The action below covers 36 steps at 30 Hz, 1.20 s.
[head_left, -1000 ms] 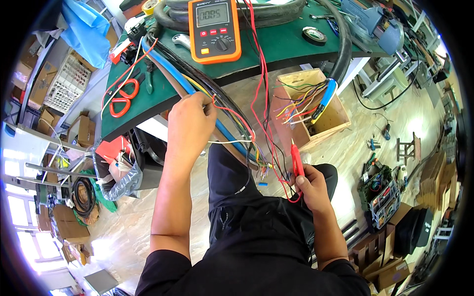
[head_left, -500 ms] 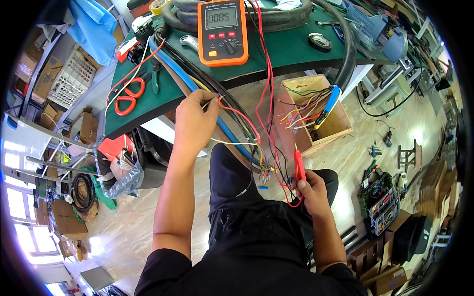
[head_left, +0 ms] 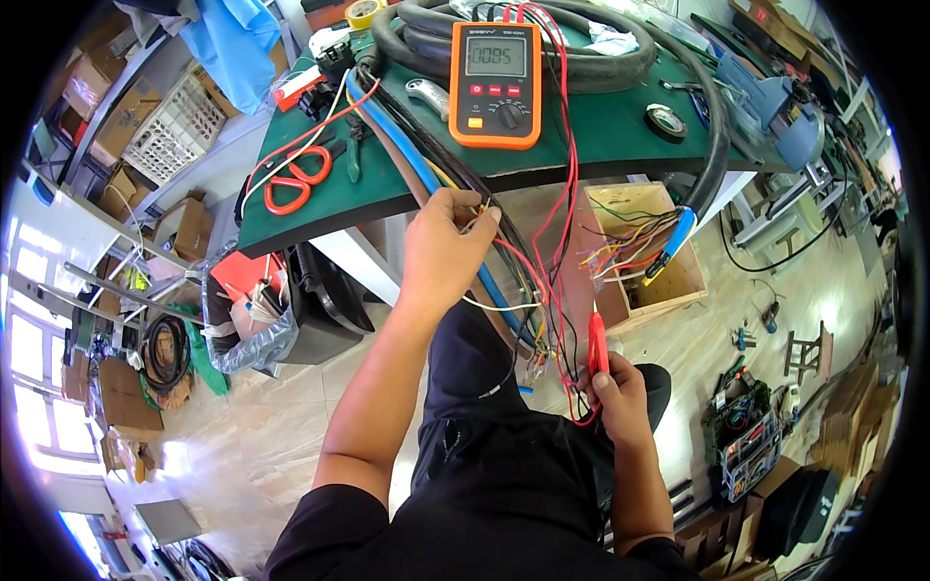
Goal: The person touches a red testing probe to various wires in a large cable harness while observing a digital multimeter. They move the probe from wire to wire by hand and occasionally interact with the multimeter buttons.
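Observation:
My left hand (head_left: 450, 242) pinches the ends of thin wires at the bench edge; a red wire (head_left: 521, 258) and a white wire (head_left: 499, 305) trail from its fingers. Beside it, a bundle with a blue cable (head_left: 412, 145) hangs off the bench, its frayed conductors above my leg. My right hand (head_left: 617, 387) is closed on a red test probe (head_left: 598, 341), its metal tip pointing up and touching nothing I can make out. Red and black test leads (head_left: 573, 165) run down from an orange multimeter (head_left: 495, 92) standing on the bench with its display lit.
A thick black cable (head_left: 714, 145) drops over the bench (head_left: 591, 145); its blue-wrapped end fans coloured wires over a wooden box (head_left: 668, 295). Red-handled scissors (head_left: 288, 194), pliers (head_left: 353, 162) and black tape (head_left: 666, 123) lie on the bench. A lined bin (head_left: 247, 353) stands left, a toolbox (head_left: 746, 436) right.
The view has shifted, so the bench and meter appear farther right and slightly lower. Both hands keep their holds on the wires and the probe.

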Tool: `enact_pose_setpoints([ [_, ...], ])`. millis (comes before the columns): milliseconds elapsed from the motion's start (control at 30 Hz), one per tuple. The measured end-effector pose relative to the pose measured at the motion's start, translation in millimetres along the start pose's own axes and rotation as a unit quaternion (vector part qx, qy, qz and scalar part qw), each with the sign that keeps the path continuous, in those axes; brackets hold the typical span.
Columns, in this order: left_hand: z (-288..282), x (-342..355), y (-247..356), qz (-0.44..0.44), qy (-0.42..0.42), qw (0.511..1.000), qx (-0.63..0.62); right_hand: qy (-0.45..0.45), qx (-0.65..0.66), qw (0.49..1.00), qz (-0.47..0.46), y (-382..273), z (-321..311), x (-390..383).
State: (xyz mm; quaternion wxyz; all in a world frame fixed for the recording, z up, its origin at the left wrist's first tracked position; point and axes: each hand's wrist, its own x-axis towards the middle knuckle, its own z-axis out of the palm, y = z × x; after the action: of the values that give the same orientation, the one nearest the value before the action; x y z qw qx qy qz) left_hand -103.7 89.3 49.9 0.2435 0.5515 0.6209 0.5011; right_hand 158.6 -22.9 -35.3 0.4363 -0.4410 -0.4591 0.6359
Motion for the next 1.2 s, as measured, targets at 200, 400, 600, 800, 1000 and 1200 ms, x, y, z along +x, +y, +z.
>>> enact_pose_setpoints([
  [200, -8.0, -3.9, 8.4, -0.057, -0.032, 0.995, -0.070, 0.004, -0.008, 1.000, -0.001, 1.5, -0.2, -0.6],
  [400, -6.1, -5.0, -0.7, -0.040, 0.015, 0.992, -0.122, 0.003, -0.008, 1.000, 0.001, 3.2, -0.5, -0.7],
  [600, -7.4, -7.9, -6.0, -0.049, 0.017, 0.992, -0.117, 0.004, -0.016, 1.000, 0.006, -0.7, -0.1, -1.1],
  [800, -12.0, -14.1, -3.1, -0.060, 0.027, 0.992, -0.110, 0.005, -0.016, 1.000, 0.011, -0.7, 0.9, 0.5],
  [1000, -16.4, -3.3, -7.1, -0.014, 0.077, 0.996, -0.043, 0.005, -0.011, 1.000, 0.009, -1.6, 0.8, -0.9],
  [1200, -15.4, 1.7, -3.6, 0.000, 0.132, 0.966, -0.220, -0.003, -0.002, 1.000, 0.002, -12.3, 5.8, 2.0],
])
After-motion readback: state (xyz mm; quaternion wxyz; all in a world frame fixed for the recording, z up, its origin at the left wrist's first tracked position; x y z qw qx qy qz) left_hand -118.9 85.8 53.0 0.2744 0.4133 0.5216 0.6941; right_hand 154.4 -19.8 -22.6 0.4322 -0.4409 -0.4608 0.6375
